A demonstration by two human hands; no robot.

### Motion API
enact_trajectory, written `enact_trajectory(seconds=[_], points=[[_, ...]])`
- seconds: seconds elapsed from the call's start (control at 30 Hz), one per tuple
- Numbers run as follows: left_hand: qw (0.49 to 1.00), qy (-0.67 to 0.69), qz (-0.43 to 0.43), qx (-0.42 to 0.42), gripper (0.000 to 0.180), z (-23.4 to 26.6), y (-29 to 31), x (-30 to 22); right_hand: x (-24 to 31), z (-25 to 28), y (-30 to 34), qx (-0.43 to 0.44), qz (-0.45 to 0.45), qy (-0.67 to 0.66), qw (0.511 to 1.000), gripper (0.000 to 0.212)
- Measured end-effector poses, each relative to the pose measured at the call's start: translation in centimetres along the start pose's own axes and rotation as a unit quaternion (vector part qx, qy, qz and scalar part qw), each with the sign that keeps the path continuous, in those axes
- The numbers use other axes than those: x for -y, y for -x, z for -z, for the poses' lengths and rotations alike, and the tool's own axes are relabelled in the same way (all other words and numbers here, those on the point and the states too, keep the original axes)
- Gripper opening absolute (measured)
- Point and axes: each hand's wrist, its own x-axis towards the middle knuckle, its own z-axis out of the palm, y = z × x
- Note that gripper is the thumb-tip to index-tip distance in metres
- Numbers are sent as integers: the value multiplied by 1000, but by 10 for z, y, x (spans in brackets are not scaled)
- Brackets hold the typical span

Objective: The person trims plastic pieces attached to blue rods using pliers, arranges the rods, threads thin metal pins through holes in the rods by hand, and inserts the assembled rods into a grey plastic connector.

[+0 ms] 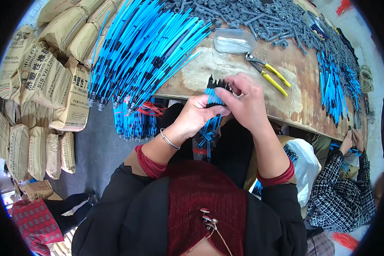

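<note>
Blue rods [213, 97] lie clamped in left hand [196, 114] and right hand [246, 100]; brown sacks [51, 83] bear dark printing.

My head-worn left fisheye looks steeply down past my chest [207, 192] at my left hand [194, 116] and right hand [248, 101], close in, wooden workbench [295, 64] beyond.

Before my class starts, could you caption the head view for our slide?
Left hand and right hand grip a bundle of blue-and-black rods by a worktable bearing yellow-handled pliers.
</note>
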Motion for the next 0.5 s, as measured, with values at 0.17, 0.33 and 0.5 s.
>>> enact_trajectory(seconds=[0.17, 0.33, 0.5], points=[[998, 15, -53, 8, 17, -3, 4, -2, 4, -1, 7, 0, 15, -22, 1000, 18], [998, -38, -50, 9, 16, 0, 3, -1, 10, -5, 12, -20, -16, -33, 999, 11], [999, -20, -29, 10, 18, 2, 3, -2, 15, 16, 14, -89, -92, -93, 987, 9]])
